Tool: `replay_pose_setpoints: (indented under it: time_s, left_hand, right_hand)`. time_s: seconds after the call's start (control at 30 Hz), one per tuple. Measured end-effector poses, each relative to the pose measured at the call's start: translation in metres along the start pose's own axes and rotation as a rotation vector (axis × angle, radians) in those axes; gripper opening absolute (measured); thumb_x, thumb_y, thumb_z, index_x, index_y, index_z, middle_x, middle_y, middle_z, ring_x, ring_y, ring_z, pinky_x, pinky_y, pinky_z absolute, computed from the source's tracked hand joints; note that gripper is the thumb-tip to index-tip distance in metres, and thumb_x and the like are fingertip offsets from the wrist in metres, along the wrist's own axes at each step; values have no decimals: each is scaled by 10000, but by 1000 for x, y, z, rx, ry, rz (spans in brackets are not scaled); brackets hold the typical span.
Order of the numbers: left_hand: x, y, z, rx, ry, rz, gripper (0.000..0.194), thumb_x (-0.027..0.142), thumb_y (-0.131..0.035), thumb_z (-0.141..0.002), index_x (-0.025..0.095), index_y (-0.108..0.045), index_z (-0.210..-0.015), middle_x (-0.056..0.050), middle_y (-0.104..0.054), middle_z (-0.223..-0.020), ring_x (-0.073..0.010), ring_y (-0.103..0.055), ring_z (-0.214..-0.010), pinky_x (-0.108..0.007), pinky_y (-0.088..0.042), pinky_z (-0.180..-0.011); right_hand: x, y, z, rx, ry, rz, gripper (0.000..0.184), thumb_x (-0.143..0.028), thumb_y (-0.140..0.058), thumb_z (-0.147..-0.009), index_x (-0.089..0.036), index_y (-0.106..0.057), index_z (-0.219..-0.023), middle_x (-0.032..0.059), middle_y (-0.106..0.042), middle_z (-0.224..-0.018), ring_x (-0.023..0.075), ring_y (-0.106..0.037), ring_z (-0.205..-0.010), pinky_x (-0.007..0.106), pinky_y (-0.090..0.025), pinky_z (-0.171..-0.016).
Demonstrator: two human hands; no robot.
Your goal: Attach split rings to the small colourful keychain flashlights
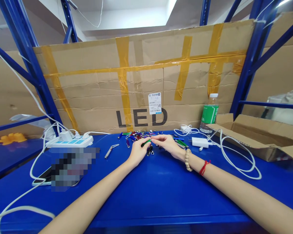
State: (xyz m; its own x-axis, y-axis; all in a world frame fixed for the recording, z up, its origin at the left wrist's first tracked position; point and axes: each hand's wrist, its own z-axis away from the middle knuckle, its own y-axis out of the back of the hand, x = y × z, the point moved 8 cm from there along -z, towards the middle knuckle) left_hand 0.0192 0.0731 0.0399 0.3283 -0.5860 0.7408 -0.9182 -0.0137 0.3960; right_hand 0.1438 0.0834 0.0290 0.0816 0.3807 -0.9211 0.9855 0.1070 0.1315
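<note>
room to pass low over the blue tabletop [146, 195] between left forearm [95, 196] and right forearm [234, 187]. cardboard panel [97, 97] walls off the back; open carton [244, 139] and looped white cable [249, 178] obstruct the right, power strip [83, 142] the left.

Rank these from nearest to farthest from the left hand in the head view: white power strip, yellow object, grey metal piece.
1. Grey metal piece: left of the left hand.
2. White power strip: farther left.
3. Yellow object: far left.

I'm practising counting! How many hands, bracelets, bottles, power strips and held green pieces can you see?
Hands (left hand, right hand): 2
Bracelets (beaded bracelet, red bracelet): 2
Bottle: 1
Power strip: 1
Held green piece: 1
Total: 7
</note>
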Motion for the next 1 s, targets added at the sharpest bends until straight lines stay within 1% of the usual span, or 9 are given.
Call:
replay_pose_setpoints:
  time_s: [0.07, 0.13, 0.23, 0.33, 0.5, 0.6, 0.7, 0.87, 1.0]
  left_hand:
    - [-1, -1, 0, -18, 13, 6, 278, 156, -519, -749, 143, -643, -997, -71, -639, -1057, -192, -565, -1018, -341, -391, -946]
    - [0, -4, 1, -49, 22, 11, 275, 158, -516, -750, 141, -643, -994, -71, -650, -1034, -193, -579, -980, -334, -407, -918]
    - [1, -9, 3, -120, 41, 3, 254, 173, -497, -763, 130, -642, -968, -62, -684, -861, -177, -613, -780, -306, -467, -762]
    - [4, -12, 6, -155, 34, 11, 196, 169, -498, -758, 124, -631, -895, -40, -660, -762, -138, -581, -657, -251, -458, -644]
    - [6, -12, 8, -143, -9, 4, 98, 163, -504, -747, 144, -582, -804, -10, -620, -727, -110, -547, -652, -204, -433, -608]
    - [6, -10, 9, -127, -35, -11, 41, 183, -505, -746, 152, -532, -744, -3, -611, -718, -107, -537, -634, -190, -421, -560]
    - [8, -10, 9, -139, -71, -53, 48, 194, -509, -743, 156, -508, -715, -9, -628, -764, -108, -544, -630, -187, -416, -539]
    - [12, -5, 8, -113, -118, -97, 48, 193, -505, -747, 162, -519, -713, -20, -654, -831, -137, -591, -720, -205, -445, -590]
    - [15, -5, 8, -110, -132, -96, 54, 194, -514, -746, 164, -527, -703, -24, -660, -838, -160, -606, -812, -220, -461, -648]
  right_hand:
    - [1, 0, -1, -61, -1, 35, 349, -373, -678, -620, -151, -687, -890, 59, -675, -867, 138, -590, -727, 265, -460, -648]
    - [-1, 1, -2, -116, 30, 82, 353, -371, -673, -629, -163, -684, -915, 55, -674, -879, 143, -590, -741, 275, -462, -663]
    - [-6, 5, -2, -154, 122, 190, 300, -366, -674, -633, -162, -701, -851, 53, -674, -847, 154, -587, -757, 285, -457, -686]
    - [-8, 8, -2, -167, 195, 243, 263, -365, -676, -633, -156, -710, -790, 52, -670, -796, 156, -584, -747, 285, -450, -690]
    - [-7, 7, 0, -164, 238, 292, 271, -378, -662, -651, -164, -707, -812, 50, -665, -778, 159, -579, -734, 286, -441, -670]
    - [-9, 7, 0, -151, 259, 345, 245, -371, -665, -649, -158, -707, -762, 46, -657, -734, 153, -568, -704, 286, -433, -668]
    - [-10, 6, 2, -144, 269, 405, 220, -363, -657, -659, -154, -700, -708, 42, -644, -709, 144, -553, -678, 280, -421, -654]
    - [-7, 7, 2, -98, 193, 425, 274, -412, -613, -680, -148, -675, -643, 25, -614, -655, 128, -529, -633, 263, -405, -614]
    - [-4, 5, 3, -99, 103, 346, 316, -452, -622, -645, -139, -658, -616, 16, -604, -629, 119, -518, -611, 257, -401, -606]
